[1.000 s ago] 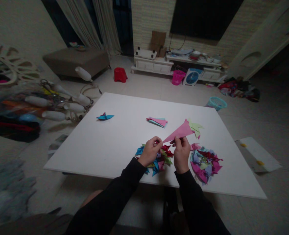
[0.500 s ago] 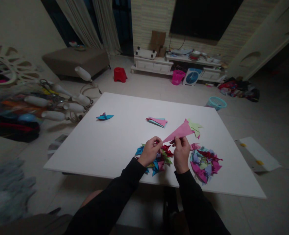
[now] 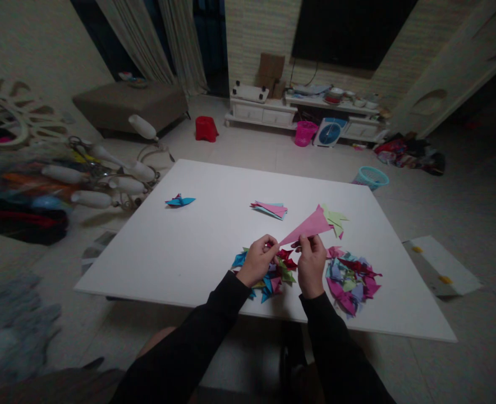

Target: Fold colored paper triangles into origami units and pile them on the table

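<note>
A pink folded paper (image 3: 309,226), long and pointed like a kite, is held above the white table. My left hand (image 3: 258,259) pinches its narrow tip between thumb and fingers. My right hand (image 3: 311,264) grips its lower edge nearer the wide end. Under and beside my left hand lies a heap of blue, red and green folded paper pieces (image 3: 266,286), partly hidden by the hand. Right of my right hand is another heap of folded papers (image 3: 353,280), mostly pink, purple and pale green. Light green folded paper (image 3: 335,219) lies just behind the wide end.
A small stack of pink and light blue folded papers (image 3: 270,210) lies near the middle of the white table (image 3: 155,247). Blue folded paper (image 3: 180,201) sits at the far left. A turquoise basket (image 3: 372,177) stands beyond the right far corner, and lamp arms (image 3: 125,184) crowd the left edge.
</note>
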The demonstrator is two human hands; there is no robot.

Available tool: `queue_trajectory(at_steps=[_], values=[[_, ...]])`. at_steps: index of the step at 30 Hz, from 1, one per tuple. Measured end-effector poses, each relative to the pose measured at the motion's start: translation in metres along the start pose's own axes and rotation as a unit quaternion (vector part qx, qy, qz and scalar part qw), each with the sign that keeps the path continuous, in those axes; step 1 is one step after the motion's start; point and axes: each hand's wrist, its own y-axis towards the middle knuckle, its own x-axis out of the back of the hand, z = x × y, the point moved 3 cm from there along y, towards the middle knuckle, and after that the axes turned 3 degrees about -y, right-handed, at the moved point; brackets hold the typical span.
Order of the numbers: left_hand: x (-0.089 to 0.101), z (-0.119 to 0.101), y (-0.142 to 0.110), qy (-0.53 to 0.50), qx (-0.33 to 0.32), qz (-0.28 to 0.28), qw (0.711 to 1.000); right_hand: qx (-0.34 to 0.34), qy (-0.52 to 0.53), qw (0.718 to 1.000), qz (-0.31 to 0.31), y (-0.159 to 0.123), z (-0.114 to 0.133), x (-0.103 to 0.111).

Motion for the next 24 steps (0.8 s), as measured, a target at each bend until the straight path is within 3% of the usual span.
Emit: queue_trajectory(at_steps=[24], values=[[-0.0009, -0.0014, -0.0005, -0.004, 0.0, -0.003, 1.0, 0.001, 0.006, 1.0, 0.001, -0.0001, 0.0, -0.0001]])
